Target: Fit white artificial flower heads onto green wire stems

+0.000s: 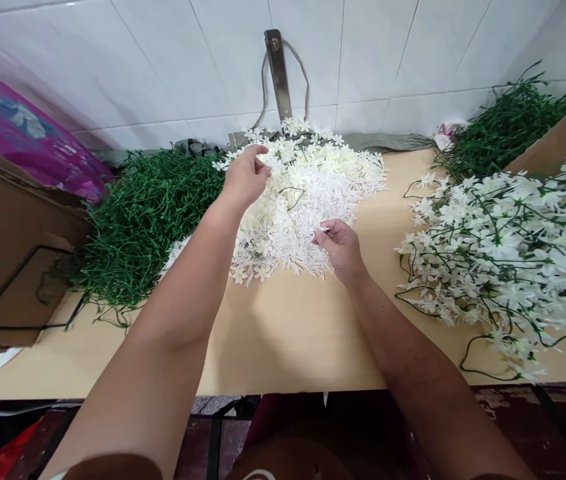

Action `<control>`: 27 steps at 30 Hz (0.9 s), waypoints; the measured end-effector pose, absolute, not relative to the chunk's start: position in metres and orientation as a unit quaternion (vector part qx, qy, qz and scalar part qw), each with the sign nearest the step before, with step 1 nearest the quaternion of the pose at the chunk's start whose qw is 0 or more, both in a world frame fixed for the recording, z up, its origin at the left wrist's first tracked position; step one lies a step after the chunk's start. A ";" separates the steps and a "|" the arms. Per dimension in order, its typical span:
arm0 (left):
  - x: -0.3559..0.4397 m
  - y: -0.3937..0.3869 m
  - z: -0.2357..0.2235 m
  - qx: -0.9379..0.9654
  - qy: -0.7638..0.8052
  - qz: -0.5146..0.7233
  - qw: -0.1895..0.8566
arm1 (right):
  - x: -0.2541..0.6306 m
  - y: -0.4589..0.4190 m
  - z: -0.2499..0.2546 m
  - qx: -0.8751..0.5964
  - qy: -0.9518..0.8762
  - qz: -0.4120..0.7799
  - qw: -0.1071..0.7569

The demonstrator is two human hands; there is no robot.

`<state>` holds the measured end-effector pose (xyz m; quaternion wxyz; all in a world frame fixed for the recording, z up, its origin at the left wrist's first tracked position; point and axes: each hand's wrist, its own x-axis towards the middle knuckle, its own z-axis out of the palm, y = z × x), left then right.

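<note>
A pile of small white and cream artificial flowers (pixel 307 160) lies in the middle of the table, with thin white thread-like pieces (pixel 307 227) toward its front. Over the pile's left side, my left hand (pixel 247 176) has its fingers bent and the index fingertip apart from the thumb; I see nothing between them. At the front right of the pile, my right hand (pixel 340 248) pinches a small white plastic flower piece (pixel 323 229) between thumb and fingers. Just left of my left hand is a heap of green plastic stems (pixel 157 207).
Flowers on green stems (pixel 507 247) are heaped at the right, in front of more green stems (pixel 517 127). A cardboard box (pixel 13 240) and a purple bag (pixel 37 133) stand at the left. A dark metal strip (pixel 277 73) leans against the tiled wall (pixel 373 53).
</note>
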<state>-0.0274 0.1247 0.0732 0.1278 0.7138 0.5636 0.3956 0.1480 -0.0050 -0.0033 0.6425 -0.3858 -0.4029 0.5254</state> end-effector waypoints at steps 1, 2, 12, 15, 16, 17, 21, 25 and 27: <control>-0.031 0.123 0.072 0.710 0.584 0.380 0.098 | 0.148 -0.005 -0.003 -0.385 -0.405 0.526 0.641; -0.034 0.120 0.070 0.711 0.598 0.363 0.069 | 0.148 -0.005 -0.003 -0.385 -0.406 0.528 0.639; -0.013 0.107 0.052 0.761 0.574 0.299 0.046 | 0.146 -0.007 0.000 -0.383 -0.393 0.536 0.641; -0.014 0.119 0.056 0.717 0.574 0.383 0.104 | 0.147 -0.007 0.001 -0.390 -0.397 0.535 0.636; -0.017 0.122 0.059 0.701 0.570 0.412 0.122 | 0.147 -0.007 0.001 -0.393 -0.397 0.535 0.633; -0.019 0.124 0.063 0.688 0.563 0.439 0.133 | 0.147 -0.007 0.000 -0.395 -0.397 0.536 0.632; -0.030 0.122 0.084 0.647 0.533 0.524 0.154 | 0.146 -0.007 -0.001 -0.394 -0.398 0.535 0.633; -0.036 0.112 0.101 0.610 0.524 0.563 0.192 | 0.145 -0.008 -0.001 -0.390 -0.394 0.537 0.636; -0.037 0.107 0.104 0.610 0.515 0.566 0.208 | 0.145 -0.009 -0.001 -0.389 -0.393 0.540 0.635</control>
